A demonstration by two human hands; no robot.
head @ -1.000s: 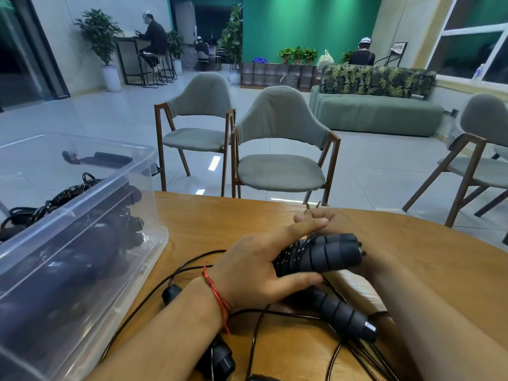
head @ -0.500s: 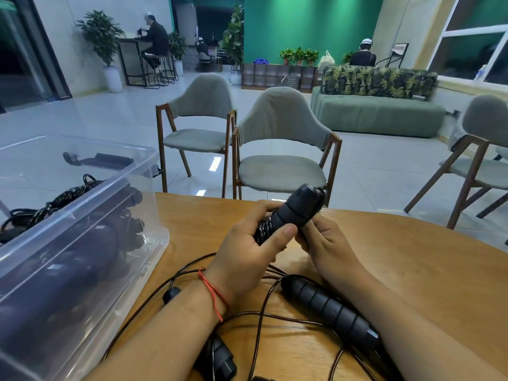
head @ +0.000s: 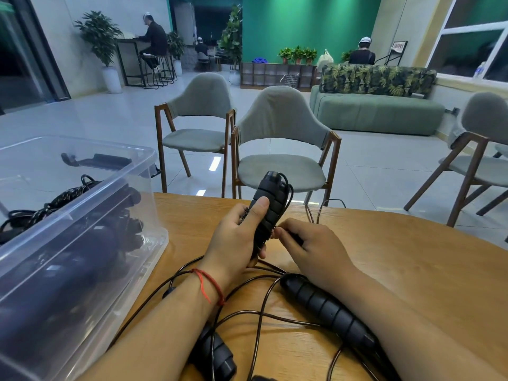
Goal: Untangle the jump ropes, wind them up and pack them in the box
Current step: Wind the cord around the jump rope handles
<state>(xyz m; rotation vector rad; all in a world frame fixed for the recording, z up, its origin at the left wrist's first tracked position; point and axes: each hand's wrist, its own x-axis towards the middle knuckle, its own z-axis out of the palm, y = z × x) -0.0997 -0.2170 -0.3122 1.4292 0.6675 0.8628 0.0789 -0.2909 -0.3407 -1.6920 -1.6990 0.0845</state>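
Wooden table [head: 412, 265] carries the work; beyond the fingertips stand grey chairs [head: 280, 171], tiled floor [head: 110, 119] and a green sofa [head: 376, 114]. Left hand [head: 236, 237] grips a jump-rope handle [head: 270, 204] upright, thumb on its front; clear box [head: 110, 188] of ropes left of its knuckles, loose cord [head: 259, 314] and a second handle [head: 327, 309] back by the wrists. Right hand [head: 310, 243] curls its fingers at that handle's lower end, any pinch on cord indiscernible; a third handle [head: 217, 356] is half hidden under the left forearm.

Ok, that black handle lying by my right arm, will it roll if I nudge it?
The handle looks round, so it could roll, though the cord at its end would probably check it. It is likely rigid; the thin cord looks floppy.
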